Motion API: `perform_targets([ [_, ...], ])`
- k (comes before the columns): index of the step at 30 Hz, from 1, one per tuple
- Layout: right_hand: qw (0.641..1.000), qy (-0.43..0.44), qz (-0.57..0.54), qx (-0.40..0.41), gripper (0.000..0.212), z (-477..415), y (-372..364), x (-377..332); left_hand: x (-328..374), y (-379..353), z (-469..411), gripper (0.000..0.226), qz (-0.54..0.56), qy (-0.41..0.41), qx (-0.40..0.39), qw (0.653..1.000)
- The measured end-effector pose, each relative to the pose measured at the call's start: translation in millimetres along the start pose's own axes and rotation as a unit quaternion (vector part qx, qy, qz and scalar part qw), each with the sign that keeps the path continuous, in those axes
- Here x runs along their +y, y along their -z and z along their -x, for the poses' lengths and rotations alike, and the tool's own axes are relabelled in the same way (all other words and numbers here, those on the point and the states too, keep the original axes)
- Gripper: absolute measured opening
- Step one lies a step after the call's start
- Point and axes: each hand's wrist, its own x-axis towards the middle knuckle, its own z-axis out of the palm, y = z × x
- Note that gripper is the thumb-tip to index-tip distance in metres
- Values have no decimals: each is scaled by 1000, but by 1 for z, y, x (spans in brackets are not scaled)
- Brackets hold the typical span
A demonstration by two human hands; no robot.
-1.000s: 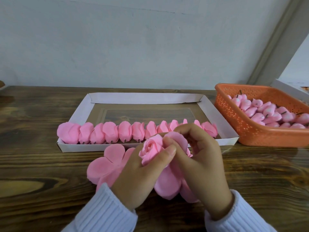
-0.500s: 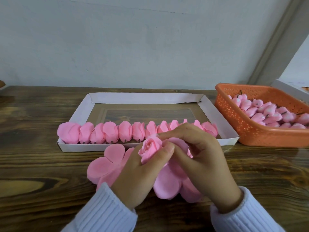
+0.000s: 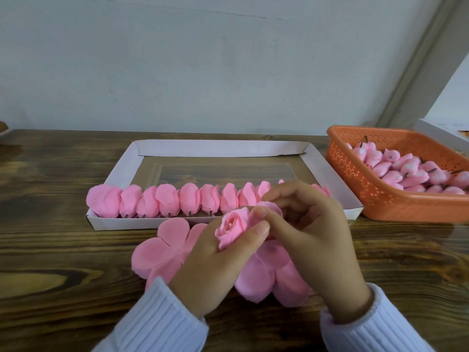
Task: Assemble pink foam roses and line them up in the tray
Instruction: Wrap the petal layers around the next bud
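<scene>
Right hand [image 3: 317,237] has rolled outward, pinching a petal [image 3: 272,207] onto the rose [image 3: 232,224] the left hand [image 3: 215,270] grips. Tray [image 3: 119,171] lies just ahead, row [image 3: 165,201] crosswise.

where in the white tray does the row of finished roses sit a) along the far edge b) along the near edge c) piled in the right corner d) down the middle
b: the roses stand side by side against the near wall of the tray.
</scene>
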Motion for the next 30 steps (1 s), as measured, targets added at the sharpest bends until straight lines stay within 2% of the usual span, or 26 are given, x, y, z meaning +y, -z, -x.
perform_targets([
  [4,1000,25,9,-12,14,-1,1,0,4,-3,0,21,8,8,32,999],
  [8,999,42,2,-30,20,0,1,2,1,0,-1,11,20,8,20,1000],
  [14,999,47,5,4,20,0,0,6,-7,3,-1,23,24,13,6,1000],
  [20,997,69,-20,-12,28,1,0,3,-7,3,0,20,6,22,20,1000],
  [24,997,65,-24,-13,23,1,-1,2,-7,3,1,31,11,23,35,999],
  [30,998,48,-32,3,18,2,-2,3,-8,2,1,14,-3,38,41,998],
])
